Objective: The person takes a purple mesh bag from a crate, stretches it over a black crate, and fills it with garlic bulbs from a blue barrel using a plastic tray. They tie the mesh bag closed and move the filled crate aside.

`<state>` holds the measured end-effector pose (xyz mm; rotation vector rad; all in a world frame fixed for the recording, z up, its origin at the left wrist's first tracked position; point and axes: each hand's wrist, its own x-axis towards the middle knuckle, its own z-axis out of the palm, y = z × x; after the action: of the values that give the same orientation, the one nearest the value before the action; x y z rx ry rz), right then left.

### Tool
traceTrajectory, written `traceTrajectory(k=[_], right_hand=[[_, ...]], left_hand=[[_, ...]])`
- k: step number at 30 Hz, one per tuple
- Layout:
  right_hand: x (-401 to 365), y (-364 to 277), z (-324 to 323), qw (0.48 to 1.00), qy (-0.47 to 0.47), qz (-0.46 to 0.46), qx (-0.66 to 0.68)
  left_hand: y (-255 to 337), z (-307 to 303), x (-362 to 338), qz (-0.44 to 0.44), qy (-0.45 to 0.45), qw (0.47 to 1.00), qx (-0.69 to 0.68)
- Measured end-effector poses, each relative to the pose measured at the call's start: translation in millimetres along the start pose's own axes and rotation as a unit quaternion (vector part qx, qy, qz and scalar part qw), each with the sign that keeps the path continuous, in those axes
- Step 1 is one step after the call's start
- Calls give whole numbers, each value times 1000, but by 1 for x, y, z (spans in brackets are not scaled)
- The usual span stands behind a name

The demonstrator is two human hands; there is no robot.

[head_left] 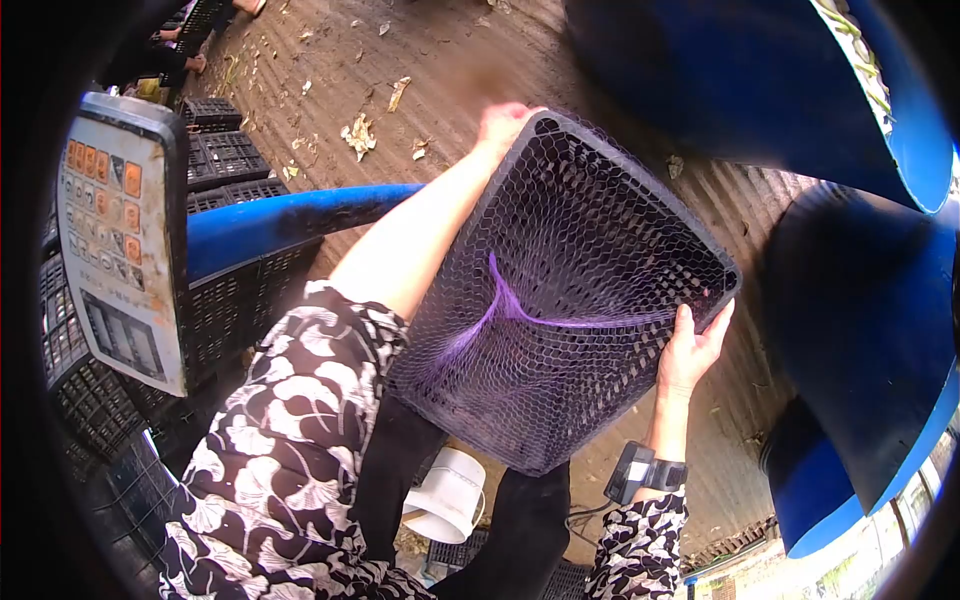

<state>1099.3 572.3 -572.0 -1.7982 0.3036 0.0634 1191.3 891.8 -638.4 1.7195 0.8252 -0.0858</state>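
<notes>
I hold a black plastic crate [600, 170] tilted up in front of me, its open side facing me. A purple mesh net [540, 310] is stretched over the crate's mouth, with its strands gathered into a bunch near the middle. My left hand [503, 125] grips the crate's far top corner, arm stretched along its left side. My right hand [690, 350] clasps the rim at the right corner. A black device is strapped on my right wrist [645, 470].
A weighing scale's keypad head [120, 230] stands at left above stacked black crates [225, 160] and a blue barrel edge [290, 215]. Large blue barrels [860, 300] crowd the right. A white bucket [450, 495] sits by my legs. Dry leaves litter the wooden floor.
</notes>
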Motion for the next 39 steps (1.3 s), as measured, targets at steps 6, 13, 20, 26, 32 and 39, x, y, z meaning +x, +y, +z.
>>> traceTrajectory(k=[6,13,20,26,32,39], right_hand=[[5,-7,3,992,39,30,-118],[-14,-90,-30,921,-67,81,-374],[-102,-227,-177,969,-121,109,-188],[-43,-301,-336,942,203,-22,-267],[139,-183,-458,910,191,341,139],[198,-94,-473,825,95,437,345]], left_hand=[[-144,-33,26,-41,-133,990,-30],[-48,-93,-183,-239,189,909,283],[106,-104,-323,-158,-40,907,388],[127,-137,-327,-256,-223,931,134],[173,-128,-383,-278,8,949,148],[238,33,-432,-298,-72,943,128]])
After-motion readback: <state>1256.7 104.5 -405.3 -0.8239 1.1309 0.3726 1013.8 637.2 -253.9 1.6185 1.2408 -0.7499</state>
